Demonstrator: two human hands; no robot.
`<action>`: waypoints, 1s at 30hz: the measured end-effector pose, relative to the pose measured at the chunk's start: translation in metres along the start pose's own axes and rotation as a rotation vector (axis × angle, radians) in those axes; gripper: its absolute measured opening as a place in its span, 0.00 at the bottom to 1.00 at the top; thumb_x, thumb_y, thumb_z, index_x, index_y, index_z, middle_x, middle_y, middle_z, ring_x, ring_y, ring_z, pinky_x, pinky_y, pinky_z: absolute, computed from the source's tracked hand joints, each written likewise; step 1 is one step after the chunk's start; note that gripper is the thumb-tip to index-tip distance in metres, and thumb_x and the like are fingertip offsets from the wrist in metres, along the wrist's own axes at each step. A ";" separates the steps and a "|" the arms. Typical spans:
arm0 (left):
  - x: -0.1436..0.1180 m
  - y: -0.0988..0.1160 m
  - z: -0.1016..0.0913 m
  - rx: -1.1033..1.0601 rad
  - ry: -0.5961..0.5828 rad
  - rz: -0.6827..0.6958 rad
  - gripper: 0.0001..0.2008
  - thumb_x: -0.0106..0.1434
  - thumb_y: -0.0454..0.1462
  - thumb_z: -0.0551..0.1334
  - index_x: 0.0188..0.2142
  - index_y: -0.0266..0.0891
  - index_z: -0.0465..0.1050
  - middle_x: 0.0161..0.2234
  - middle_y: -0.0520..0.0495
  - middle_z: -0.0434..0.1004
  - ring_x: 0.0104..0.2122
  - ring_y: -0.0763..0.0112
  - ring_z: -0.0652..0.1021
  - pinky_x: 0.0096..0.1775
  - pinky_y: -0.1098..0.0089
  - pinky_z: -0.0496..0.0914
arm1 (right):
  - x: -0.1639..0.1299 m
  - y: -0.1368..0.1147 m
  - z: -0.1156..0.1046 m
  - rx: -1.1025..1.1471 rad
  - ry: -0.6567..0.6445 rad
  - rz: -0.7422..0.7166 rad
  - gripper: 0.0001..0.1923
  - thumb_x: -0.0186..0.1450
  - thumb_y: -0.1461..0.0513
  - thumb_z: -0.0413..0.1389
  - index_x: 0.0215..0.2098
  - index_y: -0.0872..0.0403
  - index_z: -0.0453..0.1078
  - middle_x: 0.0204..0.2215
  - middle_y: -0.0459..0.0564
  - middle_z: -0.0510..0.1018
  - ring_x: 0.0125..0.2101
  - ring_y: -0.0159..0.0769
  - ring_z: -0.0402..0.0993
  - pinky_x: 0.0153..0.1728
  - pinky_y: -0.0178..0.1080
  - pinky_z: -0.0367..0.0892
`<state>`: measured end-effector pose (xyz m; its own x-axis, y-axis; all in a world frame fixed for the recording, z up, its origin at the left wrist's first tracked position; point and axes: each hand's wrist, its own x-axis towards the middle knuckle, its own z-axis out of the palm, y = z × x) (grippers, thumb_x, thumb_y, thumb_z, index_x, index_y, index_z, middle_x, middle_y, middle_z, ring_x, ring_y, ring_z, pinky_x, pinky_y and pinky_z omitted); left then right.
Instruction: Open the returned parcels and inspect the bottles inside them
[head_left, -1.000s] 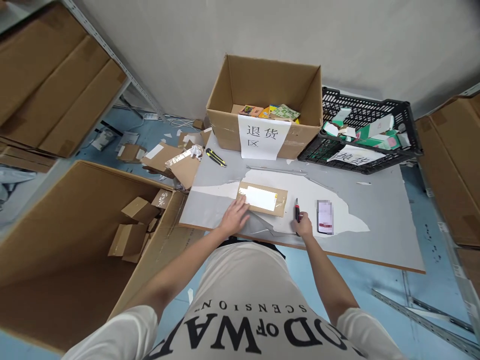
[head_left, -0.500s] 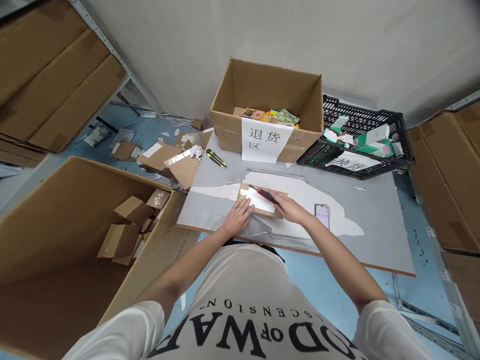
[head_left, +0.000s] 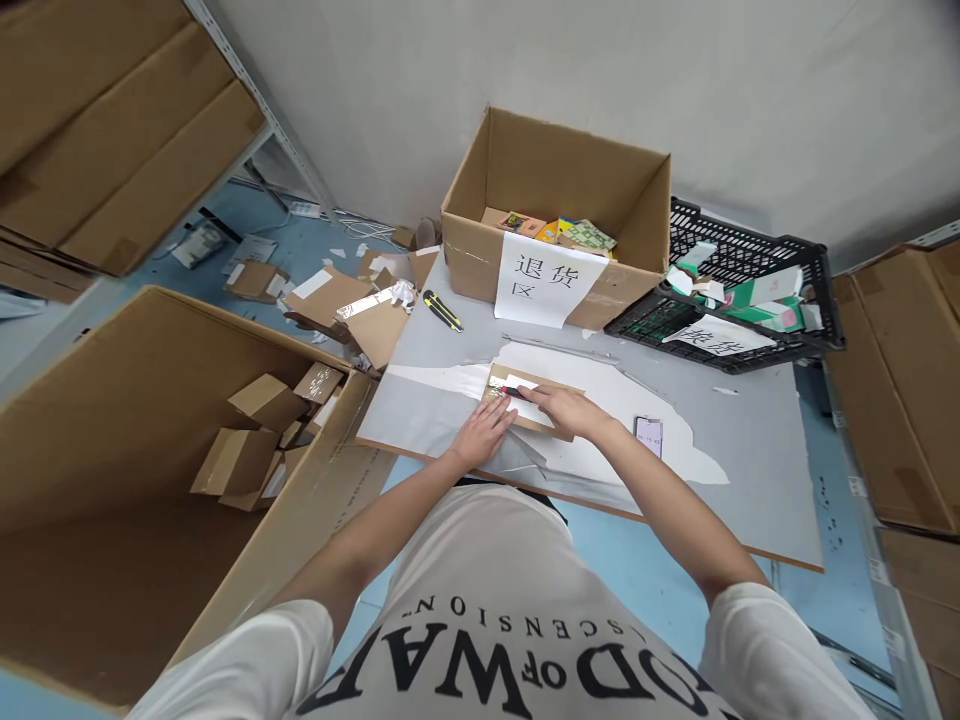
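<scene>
The flat parcel [head_left: 534, 398] lies on the table [head_left: 750, 470] near its front edge, long axis running left to right with the far-right end slightly farther away. The left hand [head_left: 489, 432] rests on its near-left corner, fingers spread flat. The right hand [head_left: 566, 408] is closed around a cutter [head_left: 514, 392] pointing left over the white label; the hand hides the handle, and the blade tip is too small to make out.

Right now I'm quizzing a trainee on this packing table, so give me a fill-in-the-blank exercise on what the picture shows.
1. The right hand holds a red ____ over the flat parcel.
2. The left hand presses on the parcel's ____ end.
3. The phone lies to the ____ of the parcel.
4. The yellow cutter lies beside the ____ box with the paper sign.

Missing: cutter; left; right; cardboard
</scene>
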<state>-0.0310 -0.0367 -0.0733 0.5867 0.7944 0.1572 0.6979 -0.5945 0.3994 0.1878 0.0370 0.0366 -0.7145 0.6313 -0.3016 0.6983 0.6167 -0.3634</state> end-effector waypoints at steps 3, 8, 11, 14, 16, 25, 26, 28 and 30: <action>0.001 0.000 -0.001 0.001 -0.002 0.002 0.29 0.62 0.33 0.54 0.63 0.38 0.55 0.65 0.37 0.51 0.65 0.56 0.51 0.61 0.52 0.53 | 0.007 -0.010 -0.009 -0.085 -0.042 0.025 0.32 0.65 0.69 0.47 0.65 0.45 0.50 0.53 0.51 0.71 0.45 0.40 0.74 0.41 0.36 0.68; 0.003 0.001 0.000 -0.011 -0.003 -0.021 0.28 0.63 0.34 0.54 0.63 0.38 0.56 0.65 0.37 0.51 0.65 0.56 0.52 0.61 0.52 0.52 | 0.022 -0.034 -0.025 -0.250 -0.097 0.058 0.28 0.66 0.68 0.47 0.63 0.48 0.56 0.46 0.56 0.75 0.39 0.41 0.77 0.38 0.37 0.67; 0.005 0.001 0.001 0.008 -0.010 -0.022 0.27 0.63 0.35 0.54 0.63 0.37 0.56 0.65 0.37 0.51 0.65 0.55 0.52 0.61 0.52 0.52 | 0.027 -0.041 -0.029 -0.295 -0.137 0.042 0.27 0.66 0.68 0.46 0.63 0.51 0.57 0.45 0.58 0.75 0.39 0.44 0.77 0.38 0.38 0.67; 0.005 0.000 0.001 0.018 -0.017 -0.004 0.28 0.63 0.35 0.55 0.62 0.36 0.56 0.65 0.36 0.51 0.65 0.54 0.52 0.61 0.52 0.52 | 0.027 -0.042 -0.032 -0.291 -0.150 0.045 0.26 0.66 0.68 0.46 0.62 0.52 0.56 0.44 0.59 0.75 0.39 0.44 0.77 0.39 0.39 0.67; 0.005 -0.001 0.001 0.016 -0.018 0.003 0.28 0.62 0.34 0.55 0.62 0.36 0.56 0.65 0.36 0.50 0.65 0.55 0.51 0.62 0.53 0.51 | 0.026 -0.041 -0.034 -0.281 -0.159 0.049 0.27 0.66 0.68 0.46 0.62 0.52 0.56 0.45 0.59 0.75 0.39 0.43 0.77 0.39 0.38 0.66; 0.004 -0.003 -0.003 0.064 -0.030 0.033 0.27 0.63 0.35 0.55 0.62 0.35 0.56 0.65 0.35 0.52 0.65 0.54 0.53 0.61 0.53 0.53 | 0.025 -0.043 -0.054 -0.304 -0.292 0.071 0.29 0.65 0.70 0.45 0.64 0.51 0.52 0.48 0.60 0.72 0.42 0.44 0.76 0.36 0.38 0.67; 0.005 -0.004 -0.003 0.067 -0.033 0.038 0.27 0.63 0.35 0.55 0.62 0.35 0.56 0.65 0.35 0.52 0.65 0.54 0.53 0.61 0.53 0.54 | 0.025 -0.043 -0.055 -0.302 -0.300 0.072 0.30 0.65 0.70 0.46 0.64 0.50 0.52 0.49 0.60 0.72 0.42 0.44 0.76 0.36 0.37 0.67; 0.005 -0.005 -0.003 0.070 -0.033 0.044 0.28 0.63 0.34 0.55 0.62 0.36 0.55 0.65 0.36 0.52 0.65 0.54 0.54 0.61 0.52 0.54 | 0.024 -0.042 -0.057 -0.297 -0.312 0.074 0.30 0.64 0.70 0.47 0.64 0.50 0.52 0.48 0.59 0.72 0.42 0.44 0.76 0.35 0.37 0.67; 0.005 -0.006 -0.003 0.067 -0.030 0.051 0.28 0.63 0.34 0.54 0.63 0.36 0.54 0.65 0.36 0.52 0.65 0.54 0.54 0.60 0.52 0.55 | 0.024 -0.042 -0.057 -0.297 -0.311 0.084 0.30 0.64 0.70 0.47 0.63 0.50 0.54 0.47 0.59 0.73 0.43 0.44 0.76 0.35 0.36 0.66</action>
<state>-0.0334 -0.0292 -0.0723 0.6334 0.7594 0.1487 0.6920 -0.6419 0.3304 0.1438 0.0534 0.0942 -0.6025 0.5413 -0.5865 0.7039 0.7068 -0.0707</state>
